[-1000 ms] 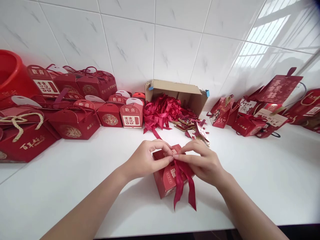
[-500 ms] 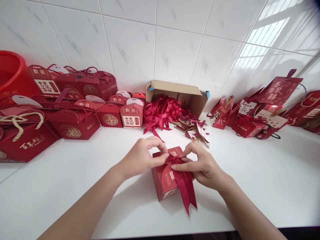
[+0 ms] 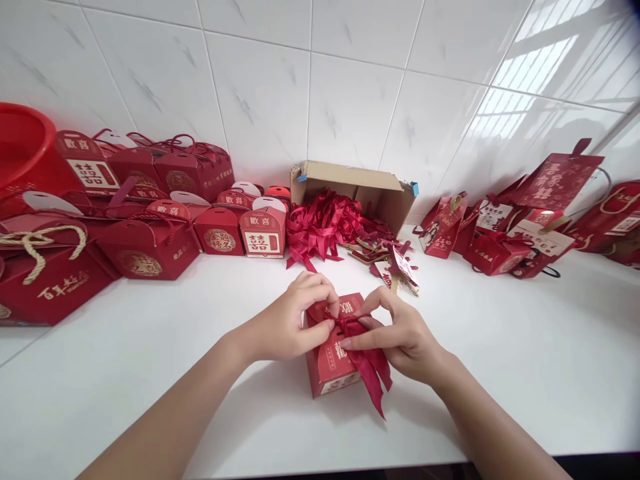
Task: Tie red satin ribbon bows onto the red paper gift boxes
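A small red gift box point(image 3: 327, 360) with gold characters sits on the white counter point(image 3: 125, 373) in front of me. A dark red ribbon point(image 3: 367, 363) is tied at its top, its tails hanging down the front right. My left hand point(image 3: 290, 320) rests on the box's left top, fingers pinched on the ribbon at the knot. My right hand point(image 3: 400, 333) pinches the ribbon from the right side, thumb and forefinger closed on it.
Several red gift boxes point(image 3: 150, 240) line the left back, beside a red basin point(image 3: 23, 150). A tipped cardboard box point(image 3: 360, 187) spills red ribbons point(image 3: 320, 227) and tags point(image 3: 395, 263). More red boxes and bags point(image 3: 525, 227) lie at the right. Tiled wall behind.
Both hands have drawn the ribbon tighter at the box top; the tails now hang shorter and bunch to the right. The box has shifted slightly.
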Demonstrator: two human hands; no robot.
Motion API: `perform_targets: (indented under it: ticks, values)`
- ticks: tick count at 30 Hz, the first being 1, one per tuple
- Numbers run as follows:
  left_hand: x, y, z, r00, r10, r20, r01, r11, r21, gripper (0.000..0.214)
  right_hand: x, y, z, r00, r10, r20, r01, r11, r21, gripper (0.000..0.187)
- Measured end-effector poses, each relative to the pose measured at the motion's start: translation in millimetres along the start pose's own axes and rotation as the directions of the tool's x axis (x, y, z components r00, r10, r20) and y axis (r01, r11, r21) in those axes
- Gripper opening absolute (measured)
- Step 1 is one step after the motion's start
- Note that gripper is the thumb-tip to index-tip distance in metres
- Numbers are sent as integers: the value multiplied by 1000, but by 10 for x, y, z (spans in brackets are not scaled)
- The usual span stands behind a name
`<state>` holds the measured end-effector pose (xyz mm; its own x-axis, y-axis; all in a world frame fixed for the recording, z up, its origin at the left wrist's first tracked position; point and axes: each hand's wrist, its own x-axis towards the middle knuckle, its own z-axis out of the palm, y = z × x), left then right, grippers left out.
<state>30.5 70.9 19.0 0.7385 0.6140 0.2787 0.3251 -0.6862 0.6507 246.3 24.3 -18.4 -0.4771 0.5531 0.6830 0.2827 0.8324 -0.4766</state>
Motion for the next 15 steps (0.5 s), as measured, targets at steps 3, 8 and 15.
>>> perform_targets:
  ticks: [3,8,15]
  values:
    - [8,21,44,1000,6,14,-6,1000,11,13,17,-24,-8,1000,-9,5,9,999,-53,44]
    - [20,46,49,999,-35,23,34,999,24,20,29,-41,4,1000,-17,-3,17,1000,6,38]
    - [-20,91,27,997,66,25,-65,997,-47,15,26,-44,36,1000,-2,0,2,992,123,31]
